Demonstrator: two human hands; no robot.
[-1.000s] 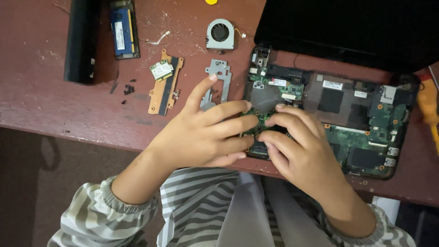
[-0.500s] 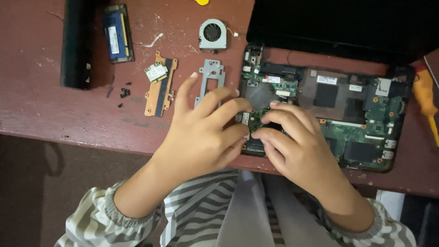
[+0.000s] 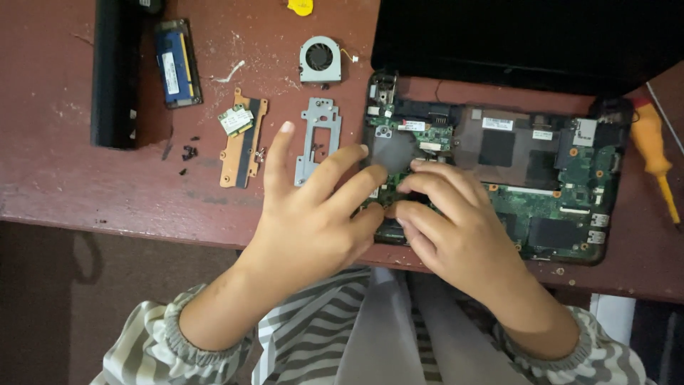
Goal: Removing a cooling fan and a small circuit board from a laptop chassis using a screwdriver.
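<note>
Reddish-brown and scuffed, the wooden table is carrying a small laptop that is lying opened up, its dark lid tilting away at the far side and its green circuit board sitting bare in the base. Judging by what is lying loose, the stripping-down is looking well along: a round cooling fan is resting at the far side just left of the laptop, a grey metal bracket is lying nearer, beside the base, a tan bracket with a small card is sitting left of that, a blue memory stick and a long black battery are lying further left, and tiny black screws are scattering between them. The board itself is remaining in the base, so lifting it out seems to be what is left. Both hands are meeting at the near left corner of the board: the left hand is spreading loosely, fingers resting on the board's left edge and gripping nothing, while the right hand is curling, fingertips pressing down on the near edge; whether it is pinching some small part I cannot tell. A yellow screwdriver is lying at the far right, well apart from both hands
</note>
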